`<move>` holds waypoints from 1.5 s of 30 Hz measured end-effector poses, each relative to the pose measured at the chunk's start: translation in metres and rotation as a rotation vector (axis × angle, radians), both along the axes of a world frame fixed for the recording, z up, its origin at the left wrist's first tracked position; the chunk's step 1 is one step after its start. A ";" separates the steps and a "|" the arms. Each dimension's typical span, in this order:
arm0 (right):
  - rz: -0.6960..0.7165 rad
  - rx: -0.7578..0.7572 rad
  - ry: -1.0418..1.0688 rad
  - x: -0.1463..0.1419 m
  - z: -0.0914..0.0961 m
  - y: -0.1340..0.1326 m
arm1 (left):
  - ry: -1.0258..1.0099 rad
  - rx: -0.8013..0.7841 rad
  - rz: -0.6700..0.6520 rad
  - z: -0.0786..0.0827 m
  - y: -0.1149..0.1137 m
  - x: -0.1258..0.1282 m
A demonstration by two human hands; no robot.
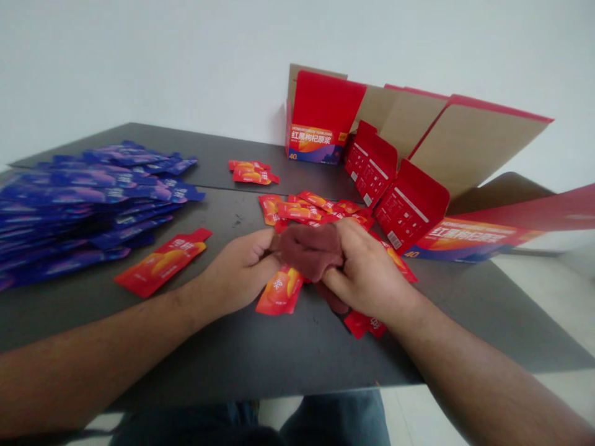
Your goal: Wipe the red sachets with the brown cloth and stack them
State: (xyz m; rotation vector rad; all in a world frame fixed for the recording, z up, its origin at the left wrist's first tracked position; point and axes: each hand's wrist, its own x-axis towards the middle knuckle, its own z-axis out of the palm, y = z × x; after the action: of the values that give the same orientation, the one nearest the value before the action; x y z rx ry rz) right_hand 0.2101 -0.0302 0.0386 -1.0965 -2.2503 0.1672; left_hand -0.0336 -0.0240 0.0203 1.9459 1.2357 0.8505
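A brown cloth point(309, 251) is bunched up above the pile of sachets, with my right hand point(372, 269) closed around its right side. My left hand point(242, 266) is closed in a pinch against the cloth's left edge; what lies between its fingertips is hidden. Just under my hands, an orange-red sachet point(279, 292) pokes out toward me. More red sachets point(302, 210) lie heaped behind the cloth, and a few others point(365, 323) show below my right hand. One single red sachet point(162, 263) rests left of my left forearm.
Blue sachets point(93, 198) form a large stack at the left. Two red sachets point(253, 173) lie farther back. Red printed boxes with raised flaps stand at the right: one at the back point(313, 145), one nearer point(474, 238). The dark table point(223, 365) ends near my legs.
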 end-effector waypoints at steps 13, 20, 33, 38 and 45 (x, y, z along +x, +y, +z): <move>0.039 0.003 -0.098 0.000 -0.005 0.004 | -0.060 -0.036 0.018 -0.004 0.002 -0.005; 0.027 -0.031 -0.109 0.001 -0.004 0.006 | -0.059 -0.025 -0.049 -0.003 0.002 -0.004; -0.059 -0.081 -0.043 0.001 -0.001 0.005 | -0.040 -0.013 -0.009 -0.004 -0.001 -0.004; 0.061 -0.076 -0.130 0.001 -0.004 0.003 | -0.165 -0.134 0.000 -0.008 0.000 -0.002; 0.217 -0.063 -0.172 -0.003 -0.004 -0.001 | -0.210 -0.101 0.023 -0.015 0.004 -0.004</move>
State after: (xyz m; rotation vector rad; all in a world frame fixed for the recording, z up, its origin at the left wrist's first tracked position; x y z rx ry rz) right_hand 0.2074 -0.0314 0.0351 -0.9264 -2.5333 0.2427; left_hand -0.0377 -0.0204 0.0054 1.7177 1.1554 0.9587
